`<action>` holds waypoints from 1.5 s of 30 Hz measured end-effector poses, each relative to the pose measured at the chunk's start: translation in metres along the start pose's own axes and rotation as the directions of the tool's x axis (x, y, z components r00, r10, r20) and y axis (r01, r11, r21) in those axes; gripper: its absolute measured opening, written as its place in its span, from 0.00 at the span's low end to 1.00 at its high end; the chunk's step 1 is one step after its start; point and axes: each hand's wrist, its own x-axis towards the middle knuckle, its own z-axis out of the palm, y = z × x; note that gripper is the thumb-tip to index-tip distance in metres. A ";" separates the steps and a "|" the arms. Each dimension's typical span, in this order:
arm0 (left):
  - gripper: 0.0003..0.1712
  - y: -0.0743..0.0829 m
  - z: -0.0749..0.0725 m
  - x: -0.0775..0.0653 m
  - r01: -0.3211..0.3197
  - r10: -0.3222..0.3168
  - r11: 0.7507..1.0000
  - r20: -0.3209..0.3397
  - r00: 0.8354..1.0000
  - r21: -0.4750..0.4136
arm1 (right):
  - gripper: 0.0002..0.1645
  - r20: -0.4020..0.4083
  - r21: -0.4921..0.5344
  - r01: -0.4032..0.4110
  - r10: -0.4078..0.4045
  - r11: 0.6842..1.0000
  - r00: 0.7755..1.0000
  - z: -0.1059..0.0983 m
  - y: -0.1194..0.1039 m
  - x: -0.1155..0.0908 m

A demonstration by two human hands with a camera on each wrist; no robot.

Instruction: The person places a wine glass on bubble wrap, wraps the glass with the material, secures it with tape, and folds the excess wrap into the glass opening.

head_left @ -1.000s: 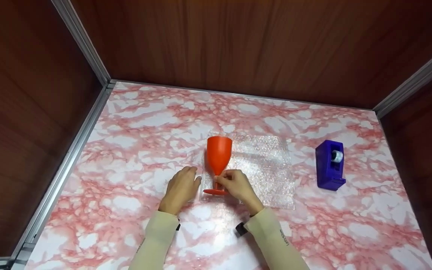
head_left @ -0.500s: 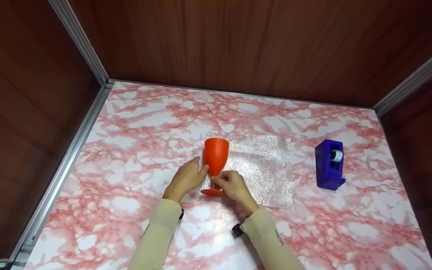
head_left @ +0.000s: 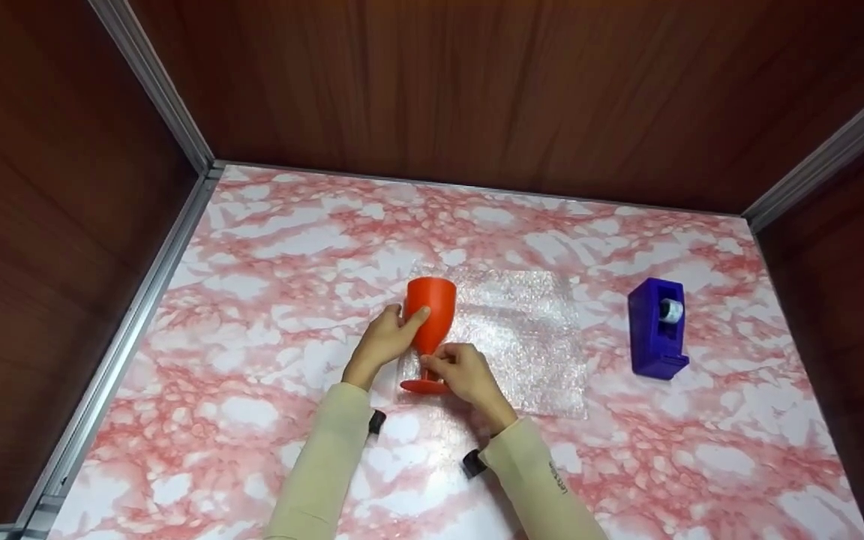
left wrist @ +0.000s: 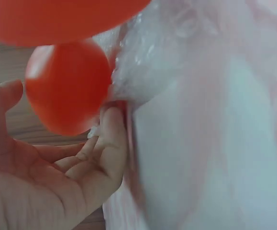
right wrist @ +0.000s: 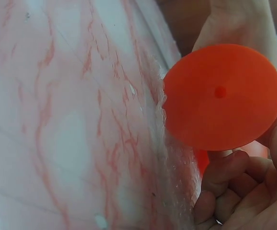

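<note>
In the head view an orange plastic goblet lies on its side along the left part of a sheet of bubble wrap. Its round foot points towards me. My right hand pinches the stem between thumb and fingers, close to the foot. At the bowl, my left hand grips from the left, thumb across the top. The left wrist view shows the fingers curled low beside the bowl, near the wrap. Their contact under the bowl is partly hidden.
To the right stands a purple tape dispenser with a roll of clear tape. The marbled red and white tabletop is bounded by dark wood panels and metal rails.
My left hand has moved right and forward from beside the goblet onto its bowl, thumb now over it. The goblet shifted slightly left and nearer me, my right hand still on the stem.
</note>
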 end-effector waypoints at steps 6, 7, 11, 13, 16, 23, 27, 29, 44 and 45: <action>0.36 -0.001 0.003 0.001 -0.017 0.018 0.998 0.003 1.000 -0.066 | 0.13 0.013 0.000 -0.001 0.001 1.000 1.000 0.000 0.001 0.000; 0.36 -0.001 0.003 0.001 -0.022 0.023 0.997 0.005 1.000 -0.077 | 0.13 0.007 -0.005 -0.001 0.001 1.000 1.000 -0.001 0.001 0.000; 0.34 0.002 0.004 0.004 -0.023 0.023 0.991 0.001 1.000 -0.132 | 0.18 -0.072 -0.067 0.013 -0.018 0.998 0.997 -0.004 0.000 0.000; 0.35 0.003 0.005 0.004 -0.017 0.016 0.991 -0.011 1.000 -0.134 | 0.35 -0.135 -0.140 0.036 -0.055 0.990 0.989 -0.005 -0.001 -0.001; 0.37 0.006 0.007 0.003 -0.016 0.012 0.994 -0.042 0.999 -0.111 | 0.57 -0.190 -0.281 0.144 -0.202 0.949 0.961 -0.007 -0.001 -0.002; 0.36 0.010 0.011 0.002 -0.064 0.062 0.998 -0.113 0.992 -0.017 | 0.53 -0.096 -0.501 0.375 -0.481 0.780 0.871 -0.014 0.002 0.000; 0.36 0.013 0.013 0.001 -0.094 0.096 0.995 -0.128 0.987 0.022 | 0.50 -0.071 -0.496 0.383 -0.477 0.779 0.876 -0.019 0.004 0.000; 0.35 0.014 0.014 0.001 -0.107 0.112 0.993 -0.139 0.984 0.045 | 0.49 -0.062 -0.472 0.388 -0.469 0.791 0.881 -0.021 0.005 0.001; 0.39 0.029 0.025 -0.005 -0.099 0.146 0.966 -0.192 0.970 0.237 | 0.44 -0.028 -0.351 0.399 -0.435 0.847 0.900 -0.030 0.014 0.000; 0.40 0.030 0.025 -0.005 -0.100 0.149 0.965 -0.192 0.970 0.243 | 0.43 -0.031 -0.355 0.398 -0.436 0.846 0.899 -0.031 0.014 0.000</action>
